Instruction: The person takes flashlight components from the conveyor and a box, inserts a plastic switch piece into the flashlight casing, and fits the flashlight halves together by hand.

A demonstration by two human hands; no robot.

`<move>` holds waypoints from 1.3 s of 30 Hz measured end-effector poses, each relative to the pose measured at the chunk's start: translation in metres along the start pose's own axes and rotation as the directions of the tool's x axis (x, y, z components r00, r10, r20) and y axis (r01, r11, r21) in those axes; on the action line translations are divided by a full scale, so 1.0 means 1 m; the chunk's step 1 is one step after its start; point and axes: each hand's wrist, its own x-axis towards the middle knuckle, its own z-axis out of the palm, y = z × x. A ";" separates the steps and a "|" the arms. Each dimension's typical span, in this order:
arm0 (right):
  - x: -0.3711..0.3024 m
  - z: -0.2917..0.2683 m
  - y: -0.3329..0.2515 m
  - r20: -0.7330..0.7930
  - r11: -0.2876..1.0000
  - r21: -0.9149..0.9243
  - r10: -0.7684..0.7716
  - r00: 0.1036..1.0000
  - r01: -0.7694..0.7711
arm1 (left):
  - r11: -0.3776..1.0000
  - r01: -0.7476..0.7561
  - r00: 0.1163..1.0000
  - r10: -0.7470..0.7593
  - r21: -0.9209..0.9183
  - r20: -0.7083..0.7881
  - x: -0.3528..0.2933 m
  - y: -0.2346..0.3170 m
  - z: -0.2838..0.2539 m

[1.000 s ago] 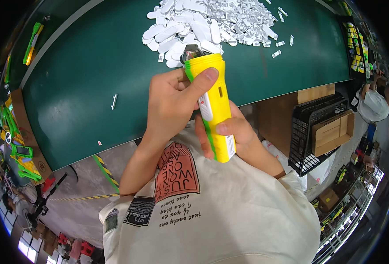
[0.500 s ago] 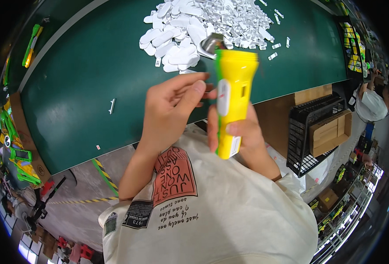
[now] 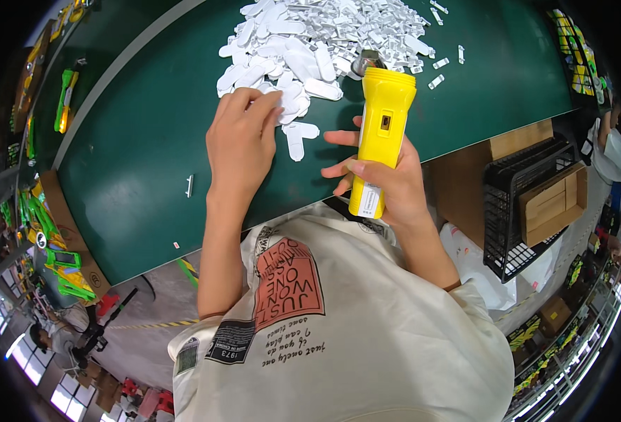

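Observation:
My right hand (image 3: 399, 184) holds a yellow flashlight (image 3: 383, 133) upright in front of my chest, thumb across its lower body. The other fingers of that hand stick out to the left. A small dark switch opening shows on the flashlight's side, and a white label sits near its lower end. At its wide top end there is a shiny metallic piece (image 3: 366, 60), partly hidden. My left hand (image 3: 243, 137) is at the near edge of a pile of white oval plastic pieces (image 3: 303, 60), fingers bent and closed at the tips. Whatever they pinch is hidden.
Two white oval pieces (image 3: 296, 143) lie crossed on the green table (image 3: 141, 141). Smaller white clips (image 3: 387, 32) are heaped behind. A single thin white part (image 3: 189, 186) lies to the left. Beyond the table's right edge stands a black crate (image 3: 514, 204) with a cardboard box (image 3: 555, 205).
My left hand has moved from beside the flashlight, away to the pile. The flashlight has turned in my right hand, so its white oval side panel no longer shows. Two oval pieces now lie nearer me.

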 end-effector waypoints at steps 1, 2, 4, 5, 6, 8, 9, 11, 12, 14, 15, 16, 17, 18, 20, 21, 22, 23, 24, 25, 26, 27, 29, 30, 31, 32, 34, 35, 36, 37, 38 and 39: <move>0.000 -0.001 0.001 -0.014 1.000 -0.019 0.005 1.000 -0.006 | 1.000 0.014 1.000 -0.014 0.026 0.021 0.001 -0.001 0.001; 0.000 -0.002 0.001 -0.016 1.000 -0.004 -0.004 1.000 0.004 | 0.998 -0.019 0.999 0.022 0.060 -0.043 0.001 -0.010 0.001; 0.000 -0.005 0.002 -0.064 0.999 -0.030 -0.025 0.998 0.023 | 0.996 0.077 0.995 -0.074 0.049 -0.065 0.003 -0.024 -0.004; 0.000 -0.008 0.003 -0.064 0.999 -0.017 -0.029 0.998 0.028 | 0.981 0.191 0.978 -0.187 0.027 -0.093 0.003 -0.026 -0.008; 0.000 -0.012 0.005 -0.079 0.999 -0.014 -0.046 0.996 0.045 | 0.973 0.231 0.970 -0.230 0.006 -0.076 0.004 -0.024 -0.014; 0.001 -0.018 0.008 -0.109 0.997 -0.010 -0.072 0.992 0.071 | 0.964 0.264 0.965 -0.264 0.016 -0.004 0.004 -0.019 -0.019; 0.002 -0.020 0.009 -0.108 0.997 -0.003 -0.079 0.991 0.079 | 0.952 0.306 0.950 -0.306 0.021 0.064 0.004 -0.016 -0.021; 0.001 -0.022 0.009 -0.153 0.996 -0.003 -0.089 0.984 0.089 | 0.958 0.287 0.955 -0.285 -0.003 0.080 0.001 -0.011 -0.017; 0.002 -0.023 0.008 -0.156 0.995 0.003 -0.098 0.983 0.100 | 0.955 0.297 0.951 -0.295 -0.015 0.094 0.001 -0.010 -0.015; 0.003 -0.024 0.006 -0.162 0.995 -0.005 -0.095 0.982 0.095 | 0.942 0.334 0.932 -0.333 0.014 0.147 0.004 0.000 -0.015; 0.003 -0.025 0.005 -0.166 0.995 0.003 -0.099 0.981 0.101 | 0.945 0.326 0.934 -0.325 0.017 0.150 0.004 0.000 -0.013; 0.003 -0.026 0.004 -0.161 0.995 -0.004 -0.100 0.982 0.101 | 0.942 0.327 0.929 -0.334 0.071 0.161 0.001 -0.003 -0.010; 0.001 -0.026 0.005 -0.159 0.995 -0.009 -0.100 0.982 0.100 | 0.938 0.325 0.923 -0.343 0.125 0.175 -0.001 -0.005 -0.008; 0.001 -0.027 0.005 -0.168 0.995 0.001 -0.101 0.981 0.102 | 0.940 0.316 0.924 -0.336 0.130 0.184 -0.002 -0.005 -0.008; 0.002 -0.031 0.005 -0.151 0.993 -0.019 -0.121 0.981 0.120 | 0.907 0.420 0.896 -0.418 0.019 0.152 -0.003 -0.005 -0.008; 0.001 -0.031 0.005 -0.157 0.993 -0.012 -0.120 0.980 0.119 | 0.909 0.416 0.896 -0.415 0.024 0.160 -0.003 -0.003 -0.009; 0.000 -0.030 0.004 -0.156 0.994 -0.009 -0.107 0.982 0.107 | 0.894 0.447 0.881 -0.446 0.028 0.158 -0.003 -0.001 -0.011; 0.000 -0.031 0.003 -0.152 0.995 -0.010 -0.099 0.983 0.098 | 0.879 0.477 0.867 -0.475 0.029 0.152 -0.002 0.001 -0.012; 0.001 -0.032 0.003 -0.158 0.995 -0.006 -0.102 0.982 0.102 | 0.881 0.471 0.869 -0.470 0.029 0.157 -0.001 0.003 -0.012; 0.001 -0.033 0.005 -0.149 0.995 -0.003 -0.100 0.984 0.100 | 0.885 0.464 0.873 -0.463 0.028 0.152 0.001 0.006 -0.012; 0.001 -0.034 0.007 -0.140 0.995 0.000 -0.097 0.985 0.098 | 0.889 0.458 0.877 -0.456 0.026 0.147 0.003 0.008 -0.012; 0.001 -0.035 0.007 -0.147 0.995 0.002 -0.101 0.984 0.102 | 0.892 0.452 0.880 -0.450 0.024 0.153 0.008 0.012 -0.010; 0.003 -0.037 0.009 -0.131 0.991 -0.010 -0.131 0.983 0.131 | 0.946 0.310 0.947 -0.299 -0.095 0.115 0.024 0.018 0.002; 0.003 -0.035 0.009 -0.133 0.991 -0.008 -0.133 0.982 0.133 | 0.973 0.195 0.979 -0.186 -0.121 0.081 0.032 0.019 0.012; 0.003 -0.034 0.009 -0.146 0.990 0.004 -0.140 0.979 0.142 | 0.987 0.115 0.990 -0.105 -0.112 0.095 0.041 0.027 0.020; 0.004 -0.034 0.009 -0.160 0.988 0.015 -0.149 0.976 0.153 | 0.989 0.036 0.995 -0.023 -0.141 0.098 0.050 0.035 0.031; 0.002 -0.030 0.010 -0.155 0.987 0.023 -0.157 0.975 0.162 | 0.986 -0.104 0.989 0.116 -0.131 0.091 0.063 0.047 0.050; 0.003 -0.030 0.010 -0.165 0.986 0.035 -0.158 0.974 0.165 | 0.976 -0.195 0.974 0.204 -0.098 0.102 0.069 0.049 0.060; 0.003 -0.030 0.009 -0.166 0.984 0.038 -0.165 0.972 0.174 | 0.974 -0.204 0.972 0.213 -0.096 0.101 0.073 0.050 0.067; 0.003 -0.030 0.008 -0.162 0.986 0.039 -0.156 0.974 0.165 | 0.970 -0.239 0.957 0.241 -0.034 0.163 0.075 0.050 0.072; 0.004 -0.030 0.007 -0.164 0.986 0.042 -0.152 0.975 0.161 | 0.958 -0.284 0.935 0.271 0.024 0.229 0.078 0.051 0.077; 0.004 -0.031 0.007 -0.165 0.983 0.049 -0.166 0.972 0.176 | 0.954 -0.300 0.931 0.286 0.028 0.228 0.077 0.054 0.078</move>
